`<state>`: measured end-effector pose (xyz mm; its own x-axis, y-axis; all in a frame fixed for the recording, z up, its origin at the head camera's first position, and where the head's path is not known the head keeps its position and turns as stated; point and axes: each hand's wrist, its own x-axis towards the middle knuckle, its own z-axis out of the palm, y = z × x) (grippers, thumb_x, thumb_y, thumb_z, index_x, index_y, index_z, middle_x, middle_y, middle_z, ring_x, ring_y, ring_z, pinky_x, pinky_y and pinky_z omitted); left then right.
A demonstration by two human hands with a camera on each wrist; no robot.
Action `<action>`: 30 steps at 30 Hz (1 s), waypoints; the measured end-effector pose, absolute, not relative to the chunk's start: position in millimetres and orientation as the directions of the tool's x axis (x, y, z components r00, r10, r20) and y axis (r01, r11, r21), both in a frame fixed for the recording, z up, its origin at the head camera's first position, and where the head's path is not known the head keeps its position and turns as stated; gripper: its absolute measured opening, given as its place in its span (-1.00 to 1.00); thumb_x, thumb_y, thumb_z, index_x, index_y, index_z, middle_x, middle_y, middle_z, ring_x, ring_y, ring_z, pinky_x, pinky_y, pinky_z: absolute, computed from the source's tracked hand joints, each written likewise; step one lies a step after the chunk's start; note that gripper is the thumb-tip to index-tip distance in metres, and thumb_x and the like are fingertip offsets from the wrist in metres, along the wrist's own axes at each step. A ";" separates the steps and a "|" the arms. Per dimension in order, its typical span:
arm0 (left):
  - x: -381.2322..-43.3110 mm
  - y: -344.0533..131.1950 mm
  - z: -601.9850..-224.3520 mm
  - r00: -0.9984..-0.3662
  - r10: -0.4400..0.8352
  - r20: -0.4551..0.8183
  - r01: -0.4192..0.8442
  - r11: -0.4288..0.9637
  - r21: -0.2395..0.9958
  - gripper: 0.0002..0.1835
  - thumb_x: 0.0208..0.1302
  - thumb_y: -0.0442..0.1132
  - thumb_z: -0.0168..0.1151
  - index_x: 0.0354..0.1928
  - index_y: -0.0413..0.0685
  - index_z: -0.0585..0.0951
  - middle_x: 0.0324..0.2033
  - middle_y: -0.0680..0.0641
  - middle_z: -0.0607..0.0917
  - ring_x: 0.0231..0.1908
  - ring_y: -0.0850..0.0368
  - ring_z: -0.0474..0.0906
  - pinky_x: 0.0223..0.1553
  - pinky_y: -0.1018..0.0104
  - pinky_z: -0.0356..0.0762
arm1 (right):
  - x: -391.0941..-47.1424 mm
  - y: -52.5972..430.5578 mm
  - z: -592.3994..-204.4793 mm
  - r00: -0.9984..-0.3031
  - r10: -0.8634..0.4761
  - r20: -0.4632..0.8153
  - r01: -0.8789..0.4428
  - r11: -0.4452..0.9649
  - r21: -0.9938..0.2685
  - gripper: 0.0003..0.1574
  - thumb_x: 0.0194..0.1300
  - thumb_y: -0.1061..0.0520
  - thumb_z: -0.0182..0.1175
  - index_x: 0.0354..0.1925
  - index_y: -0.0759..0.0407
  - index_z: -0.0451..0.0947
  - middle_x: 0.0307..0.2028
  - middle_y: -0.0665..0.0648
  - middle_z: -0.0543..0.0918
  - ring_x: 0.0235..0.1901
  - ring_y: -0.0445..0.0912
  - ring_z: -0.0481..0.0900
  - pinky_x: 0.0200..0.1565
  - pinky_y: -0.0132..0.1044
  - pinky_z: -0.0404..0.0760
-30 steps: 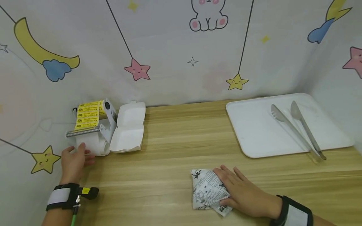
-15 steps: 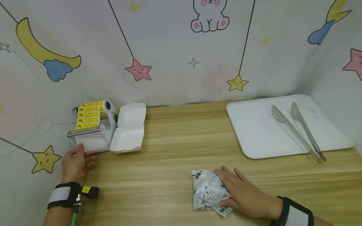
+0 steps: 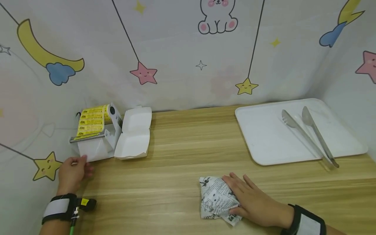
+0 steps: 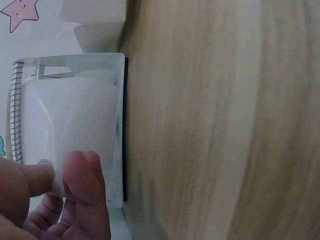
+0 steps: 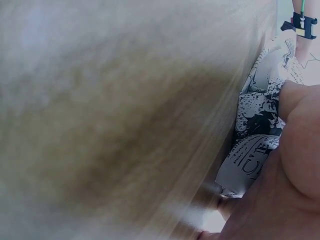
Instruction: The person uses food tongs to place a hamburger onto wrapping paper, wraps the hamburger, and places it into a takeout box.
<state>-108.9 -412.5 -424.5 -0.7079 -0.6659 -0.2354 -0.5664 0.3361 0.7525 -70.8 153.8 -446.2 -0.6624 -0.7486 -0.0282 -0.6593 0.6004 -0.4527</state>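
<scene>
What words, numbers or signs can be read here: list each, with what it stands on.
"C" and "E", apparently: large letters on the paper packet, in the right wrist view; its remaining print is too small or blurred.
Yellow labels: print too small to read.
I see no readable text elsewhere.

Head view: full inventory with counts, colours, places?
Label dispenser: 1, white, far left
Label roll: 1, yellow, on dispenser
Strip: 1, white, below roll
Open box: 1, white, beside dispenser
Tray: 1, white, far right
Tongs: 1, silver, mostly on tray
Packet: 1, printed white, front centre
Tabletop: 1, brown, below
Backdrop: 1, white, patterned, behind
Wristbands: 2, black, on wrists
Camera: 1, black, left wristband
Cable: 1, green, left wrist
Left hand: 1, bare, pinching strip
Right hand: 1, bare, on packet
</scene>
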 end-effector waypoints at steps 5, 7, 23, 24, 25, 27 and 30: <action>-107.2 -417.6 -428.7 -0.715 -0.647 -0.266 -0.600 0.371 0.709 -0.47 0.44 0.05 -0.12 0.09 -0.34 0.35 -0.25 -0.19 0.58 -0.55 0.27 0.59 -0.49 0.24 0.65 | -71.2 153.6 -446.4 -0.658 -0.752 -0.033 -0.660 0.598 -0.454 0.11 0.31 -0.41 -0.15 0.52 0.20 -0.20 0.46 0.25 0.08 0.44 0.13 -0.07 0.34 0.23 -0.11; -106.1 -418.6 -430.1 -0.724 -0.639 -0.260 -0.598 0.392 0.699 -0.43 0.43 0.08 -0.11 0.09 -0.37 0.35 -0.23 -0.24 0.59 -0.54 0.24 0.60 -0.50 0.23 0.65 | -71.2 153.7 -446.3 -0.657 -0.753 -0.028 -0.664 0.596 -0.452 0.11 0.31 -0.41 -0.15 0.52 0.21 -0.19 0.46 0.25 0.09 0.43 0.14 -0.06 0.34 0.23 -0.10; -119.5 -405.9 -390.6 -0.601 -0.755 -0.261 -0.513 0.113 0.851 -0.16 0.26 0.36 -0.13 0.40 -0.06 0.28 -0.23 0.14 0.48 -0.43 0.26 0.44 -0.60 0.48 0.48 | -70.6 156.0 -448.7 -0.663 -0.749 -0.016 -0.663 0.597 -0.452 0.11 0.31 -0.40 -0.15 0.52 0.21 -0.19 0.45 0.24 0.11 0.43 0.14 -0.04 0.33 0.24 -0.09; -121.5 -406.4 -390.0 -0.587 -0.762 -0.273 -0.506 0.082 0.858 -0.17 0.25 0.36 -0.10 0.40 -0.03 0.30 -0.25 0.17 0.47 -0.44 0.26 0.45 -0.61 0.50 0.47 | -70.8 156.0 -448.7 -0.663 -0.749 -0.022 -0.660 0.597 -0.456 0.11 0.31 -0.41 -0.15 0.52 0.21 -0.20 0.46 0.24 0.10 0.43 0.13 -0.05 0.34 0.23 -0.10; -122.9 -407.4 -390.0 -0.578 -0.767 -0.278 -0.492 0.056 0.869 -0.19 0.24 0.35 -0.07 0.39 -0.03 0.31 -0.28 0.19 0.47 -0.44 0.28 0.45 -0.63 0.51 0.47 | -70.9 155.8 -448.7 -0.662 -0.749 -0.023 -0.659 0.596 -0.458 0.11 0.31 -0.41 -0.15 0.52 0.20 -0.20 0.46 0.24 0.09 0.43 0.13 -0.05 0.34 0.23 -0.10; -124.6 -409.2 -390.6 -0.573 -0.773 -0.273 -0.476 0.042 0.879 -0.20 0.24 0.31 -0.03 0.39 -0.04 0.32 -0.32 0.21 0.48 -0.46 0.29 0.47 -0.65 0.51 0.46 | -71.3 155.4 -448.4 -0.661 -0.750 -0.032 -0.656 0.597 -0.462 0.11 0.31 -0.41 -0.14 0.52 0.20 -0.21 0.47 0.23 0.08 0.44 0.12 -0.07 0.34 0.23 -0.11; -126.2 -410.7 -391.0 -0.576 -0.775 -0.262 -0.468 0.049 0.882 -0.22 0.25 0.27 0.00 0.39 -0.05 0.32 -0.34 0.21 0.49 -0.47 0.30 0.47 -0.67 0.53 0.45 | -71.4 155.0 -446.7 -0.662 -0.748 -0.046 -0.650 0.603 -0.463 0.12 0.31 -0.41 -0.15 0.52 0.20 -0.21 0.47 0.23 0.07 0.44 0.11 -0.08 0.35 0.22 -0.12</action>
<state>-126.2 -410.7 -391.0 -0.5757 -0.7746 -0.2619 -0.4677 0.0493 0.8825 -71.4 155.0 -446.7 -0.6615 -0.7485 -0.0461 -0.6500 0.6030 -0.4626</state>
